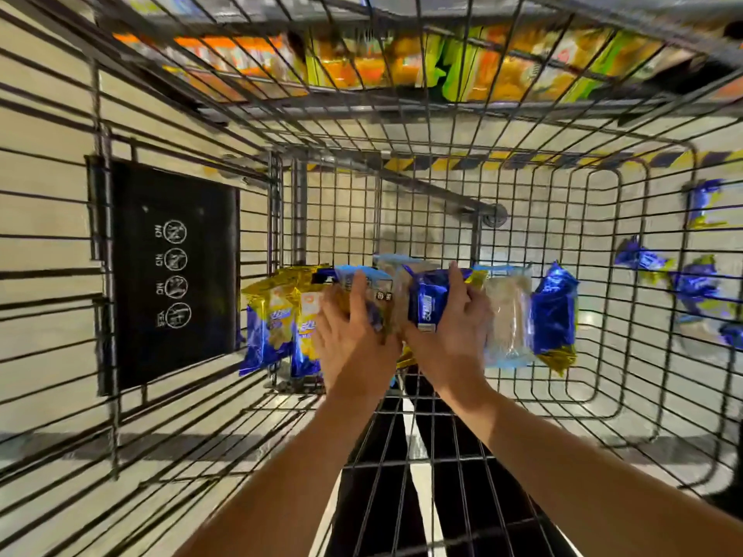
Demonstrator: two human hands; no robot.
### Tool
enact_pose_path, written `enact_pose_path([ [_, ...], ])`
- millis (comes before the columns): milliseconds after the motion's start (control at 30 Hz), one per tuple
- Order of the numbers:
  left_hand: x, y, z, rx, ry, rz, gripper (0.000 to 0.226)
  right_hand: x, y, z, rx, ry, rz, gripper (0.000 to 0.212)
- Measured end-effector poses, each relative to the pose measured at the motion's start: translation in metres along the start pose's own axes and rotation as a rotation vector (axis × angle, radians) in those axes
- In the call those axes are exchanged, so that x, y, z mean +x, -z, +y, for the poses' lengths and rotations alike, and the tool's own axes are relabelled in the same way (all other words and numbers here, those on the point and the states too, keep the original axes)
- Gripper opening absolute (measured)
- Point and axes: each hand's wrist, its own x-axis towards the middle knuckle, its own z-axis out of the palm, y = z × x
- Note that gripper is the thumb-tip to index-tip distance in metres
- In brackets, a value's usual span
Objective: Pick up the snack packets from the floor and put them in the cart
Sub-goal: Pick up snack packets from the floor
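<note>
cart (pixel 603 219): wire shopping cart, seen from above looking into the basket; floor visible through the mesh.
shelf (pixel 362 66): beyond far end of cart, orange/green packs, blurred, no readable text.
black panel (pixel 173 271): fixed on left side wall, four circled pictograms, three marked "no", fourth looks like "yes"; safety notice, placed to face the user.
packets in cart (pixel 510 315): row of snack packets standing on edge across basket bottom, blue/gold foil plus pale clear-wrapped ones; packed side by side, probably to save room. brand print too blurred to read.
packets on floor (pixel 691 283): several blue/gold packets outside the right wall, on the floor, still to collect.
left hand (pixel 354 335): fingers spread, pressing on the yellow/blue packets at centre of row, likely steadying them.
right hand (pixel 450 327): fingers curled round a dark blue packet (pixel 430 307), seating it into the row.
progress: judged partway, floor not cleared.
</note>
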Motion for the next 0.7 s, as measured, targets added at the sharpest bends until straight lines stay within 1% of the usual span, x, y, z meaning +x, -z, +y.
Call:
enact_pose_path([
  [100, -0.004, 0.006, -0.001, -0.032, -0.031, 0.02, 0.084, -0.004, 0.004, 0.006, 0.04, 0.058, -0.041, 0.099],
  [200, -0.007, 0.022, -0.003, -0.062, -0.041, 0.003, 0.083, -0.01, 0.013, 0.007, 0.056, 0.079, -0.051, 0.095],
  [333, -0.009, 0.06, -0.007, -0.102, -0.003, -0.006, 0.078, -0.017, 0.044, -0.006, 0.055, 0.1, -0.006, 0.091],
  [400, -0.013, 0.088, -0.008, -0.129, -0.02, -0.001, 0.078, -0.022, 0.068, -0.02, -0.015, 0.126, 0.043, 0.087],
  [533, -0.028, 0.149, 0.0, -0.071, -0.091, 0.003, 0.076, -0.046, 0.123, -0.047, -0.005, 0.176, 0.114, 0.074],
  [600, -0.042, 0.178, 0.011, -0.018, -0.127, 0.005, 0.073, -0.062, 0.146, -0.054, 0.02, 0.202, 0.14, 0.063],
  [700, -0.063, 0.216, 0.027, -0.057, -0.227, -0.001, 0.066, -0.09, 0.178, -0.065, 0.065, 0.284, 0.209, 0.048],
])
